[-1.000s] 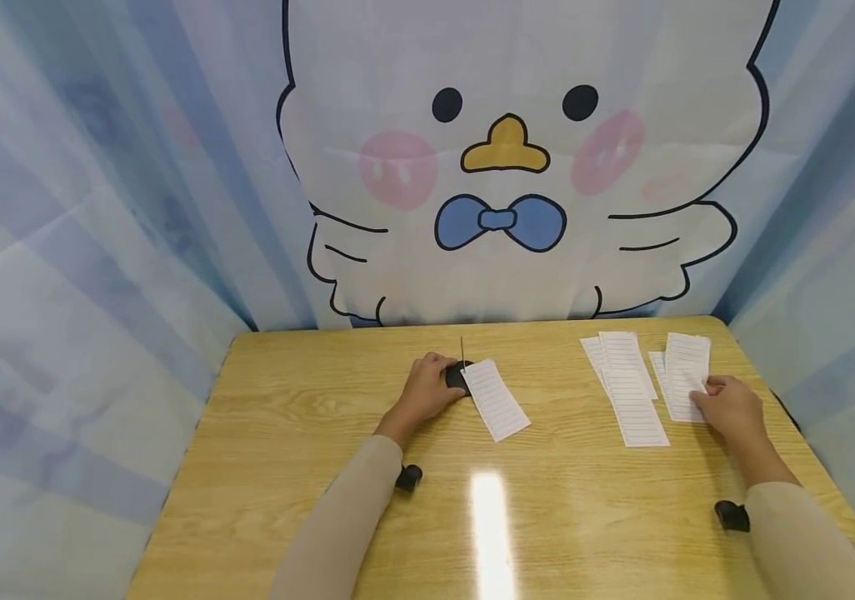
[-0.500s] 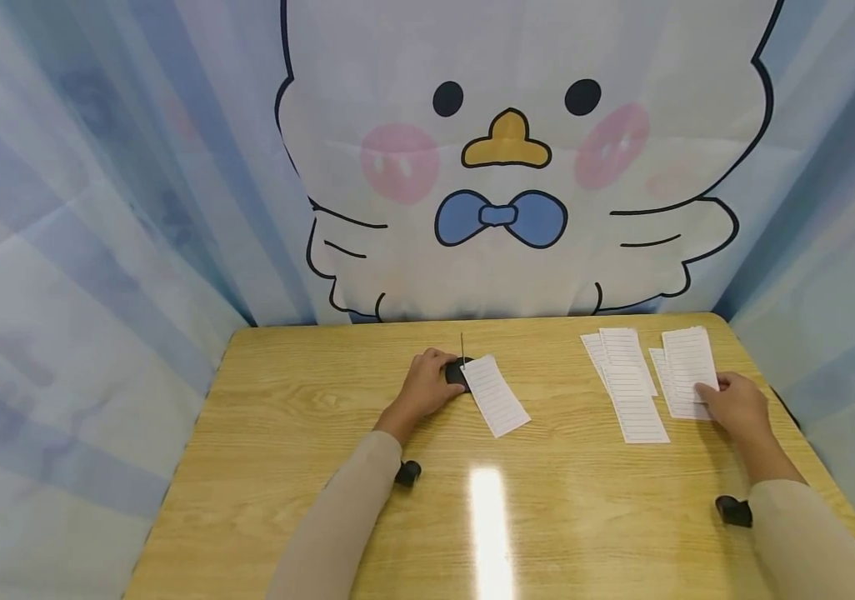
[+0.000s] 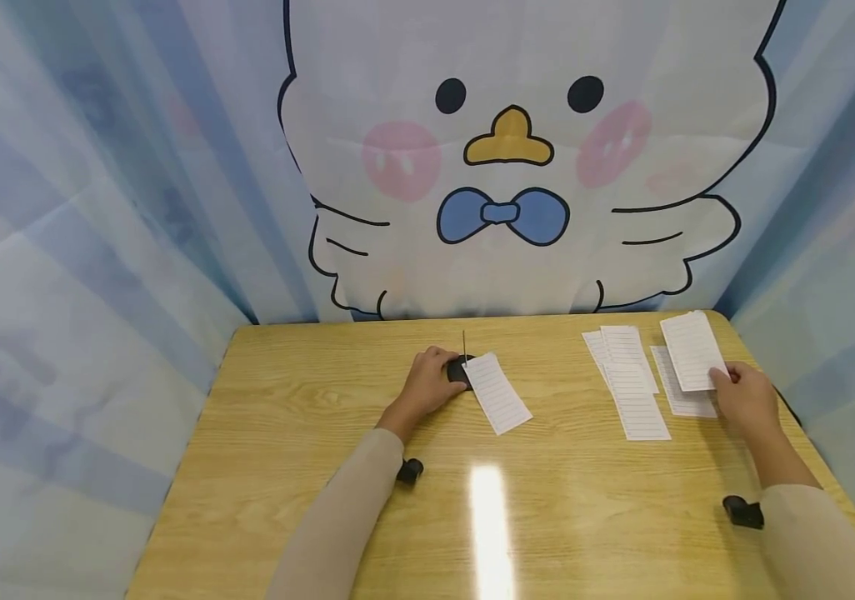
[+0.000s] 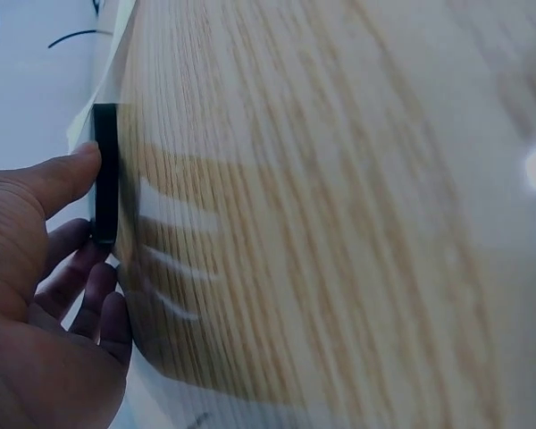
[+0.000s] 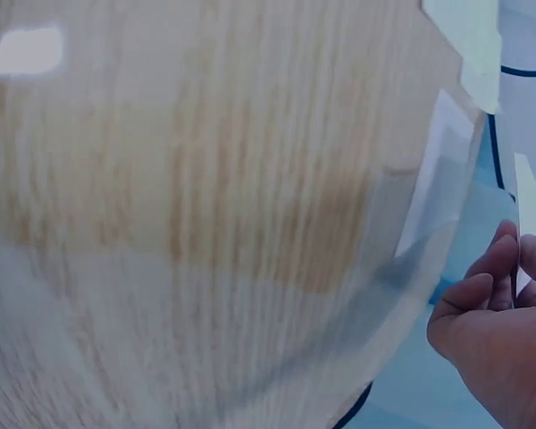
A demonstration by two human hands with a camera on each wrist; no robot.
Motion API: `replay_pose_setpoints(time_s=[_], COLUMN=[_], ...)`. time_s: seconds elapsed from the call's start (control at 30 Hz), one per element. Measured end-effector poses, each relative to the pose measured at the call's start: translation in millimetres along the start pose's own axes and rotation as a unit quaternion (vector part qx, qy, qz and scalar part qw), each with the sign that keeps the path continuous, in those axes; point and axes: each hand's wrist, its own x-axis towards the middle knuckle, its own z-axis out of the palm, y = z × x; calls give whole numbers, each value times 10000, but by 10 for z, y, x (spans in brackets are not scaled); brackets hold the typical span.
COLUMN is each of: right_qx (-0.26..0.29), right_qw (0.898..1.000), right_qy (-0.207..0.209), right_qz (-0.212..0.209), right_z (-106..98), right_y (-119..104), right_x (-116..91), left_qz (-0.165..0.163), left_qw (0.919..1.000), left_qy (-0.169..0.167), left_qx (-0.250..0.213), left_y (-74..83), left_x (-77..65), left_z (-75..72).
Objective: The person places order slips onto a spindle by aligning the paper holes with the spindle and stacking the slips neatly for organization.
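The right hand (image 3: 748, 402) pinches the near corner of some lined paper (image 3: 693, 346) between thumb and fingers; the paper extends away from the fingertips, over a second lined slip (image 3: 686, 402) on the bench (image 3: 307, 500). The left hand (image 3: 427, 385) grips a black base (image 3: 457, 373), thumb on one side and fingers curled toward the other. A thin spike (image 3: 464, 342) rises from it, with a tilted slip (image 3: 498, 398) at its foot, apparently pierced, though the head view is too small to be sure. The right wrist view shows the pinched paper nearly edge-on, raised off the bench; the left wrist view shows the base's thin side.
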Motion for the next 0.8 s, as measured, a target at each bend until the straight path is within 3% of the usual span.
replay_pose_setpoints(time_s=[0.5, 0.67, 0.8], right_qx=[384, 358, 394], right_qw=[9990, 9987, 9977], right_qy=[-123, -70, -79], right_qz=[-198, -366, -538], right_z=[-57, -80, -104], right_y=[-287, -468, -606], right_x=[-121, -193, -260], left_qz=[-111, -303, -341], left_qw=[9999, 9975, 9908], left_qy=[57, 27, 123], left_qx=[-74, -635, -1301], left_y=[19, 28, 73], left_x=[5, -13, -33], left_z=[13, -41, -132])
